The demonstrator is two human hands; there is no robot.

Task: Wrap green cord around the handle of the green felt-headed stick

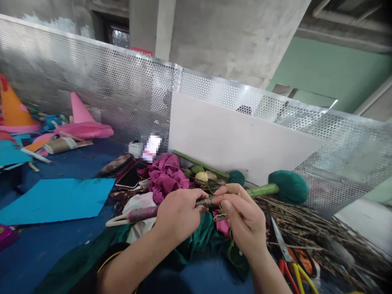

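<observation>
A long stick [143,213] crosses in front of me, wrapped in purple cord at the left and in green toward the right. A pale loop [118,221] hangs at its left end, and a dark green padded fabric head [288,187] caps the right end. My left hand [180,210] is closed around its middle, where grey-brown cord is wound. Close beside it, my right hand [241,214] is closed in a pinch on thin green thread [221,217] at the stick. Under both hands lies dark green cloth [200,234], with a bit of pink fabric [222,225].
Scissors [280,241] and yellow-handled pliers [300,277] lie at the right by a heap of dry twigs [321,232]. Magenta cloth [168,173], a lit phone [152,148] and blue paper [61,200] are to the left. A perforated metal screen [128,85] stands behind.
</observation>
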